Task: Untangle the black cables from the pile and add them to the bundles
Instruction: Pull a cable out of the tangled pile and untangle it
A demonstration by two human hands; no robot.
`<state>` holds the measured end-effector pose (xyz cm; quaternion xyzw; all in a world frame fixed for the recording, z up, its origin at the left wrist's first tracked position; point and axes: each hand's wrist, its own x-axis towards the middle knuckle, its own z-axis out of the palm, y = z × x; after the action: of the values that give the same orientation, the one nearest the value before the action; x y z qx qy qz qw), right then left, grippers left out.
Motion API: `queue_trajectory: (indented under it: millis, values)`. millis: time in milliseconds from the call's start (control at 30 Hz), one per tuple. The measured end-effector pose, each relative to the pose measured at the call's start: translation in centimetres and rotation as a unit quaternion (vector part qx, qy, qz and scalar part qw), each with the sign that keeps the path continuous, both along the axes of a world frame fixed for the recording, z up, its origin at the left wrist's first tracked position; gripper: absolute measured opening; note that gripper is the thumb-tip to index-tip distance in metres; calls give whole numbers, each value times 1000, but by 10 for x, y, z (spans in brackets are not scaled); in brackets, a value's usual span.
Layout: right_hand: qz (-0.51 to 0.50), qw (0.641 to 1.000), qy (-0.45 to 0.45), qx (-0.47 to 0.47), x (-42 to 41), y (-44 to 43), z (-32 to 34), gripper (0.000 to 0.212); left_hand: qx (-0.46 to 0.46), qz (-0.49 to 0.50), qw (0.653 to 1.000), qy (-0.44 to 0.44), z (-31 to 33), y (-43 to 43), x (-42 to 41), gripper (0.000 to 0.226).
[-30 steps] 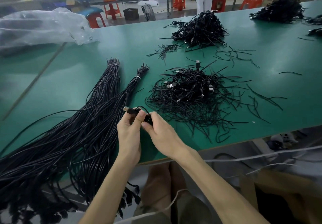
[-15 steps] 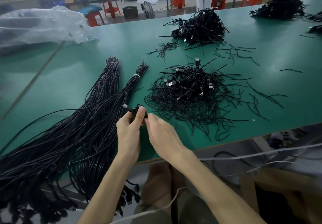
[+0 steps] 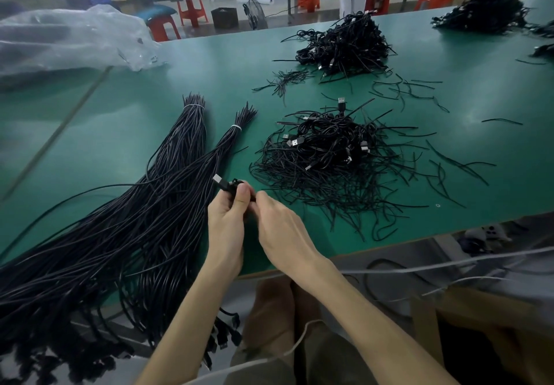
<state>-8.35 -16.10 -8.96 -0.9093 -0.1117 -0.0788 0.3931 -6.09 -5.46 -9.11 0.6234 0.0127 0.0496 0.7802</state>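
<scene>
My left hand (image 3: 226,222) grips a small coiled black cable (image 3: 230,186) with a silver USB plug sticking out to the upper left. My right hand (image 3: 281,234) pinches the same coil from the right, fingertips touching the left thumb. Both hands hover over the near edge of the green table (image 3: 120,132). Just to their right lies the tangled pile of black cables (image 3: 326,156) with several USB plugs and loose ties. To the left lie two long bundles of straightened black cables (image 3: 168,180), each tied near its far tip with a white band.
A second cable heap (image 3: 344,42) sits further back, and a third (image 3: 485,9) at the far right. Loose black ties (image 3: 404,90) are scattered between the heaps. A crumpled clear plastic bag (image 3: 69,39) lies at the far left. Orange stools stand beyond the table.
The hands stayed in place over the table edge. My right fingers closed in nearer the left thumb on the coil. The piles and bundles have not moved.
</scene>
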Motion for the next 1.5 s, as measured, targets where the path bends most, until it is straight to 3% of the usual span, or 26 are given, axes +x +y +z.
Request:
queue_trajectory:
  millis: [133,300,400,433,467,533,567,633,700,1000,1067,1200,1333,1400,1500]
  values:
    - [-2,999,18,28,1,-3,3,26,-1,-6,1000,16,3,0,0,29]
    - [-8,998,34,47,5,-5,3,26,63,-6,998,22,17,12,7,26]
    - [-2,997,58,51,8,-9,5,31,185,33,980,-71,34,34,13,44]
    - [2,996,68,49,10,-11,6,30,272,40,951,-139,41,41,15,47]
    - [6,996,76,47,11,-13,8,27,385,42,896,-218,46,48,17,47]
    - [12,996,80,34,14,-19,14,21,585,9,730,-353,54,53,21,41]
    - [18,997,77,26,15,-21,18,19,641,-25,662,-387,55,52,21,40]
    - [30,997,68,19,17,-27,27,19,697,-89,588,-401,50,48,21,41]
    - [38,997,62,14,16,-32,33,23,708,-121,567,-402,45,46,21,38]
    - [51,993,103,38,9,-39,26,25,679,-175,629,-336,37,40,21,10]
    - [47,992,110,47,11,-39,26,25,675,-165,646,-317,34,39,23,21]
    - [-8,996,63,55,24,-48,37,29,654,-93,725,-196,22,39,35,30]
    - [-161,986,-44,0,38,-71,47,32,535,-44,838,-97,14,47,49,34]
    - [-212,971,-95,-53,44,-81,48,30,494,-40,864,-91,13,50,53,40]
    - [-208,976,-58,35,50,-84,43,24,431,-45,897,-80,10,48,57,41]
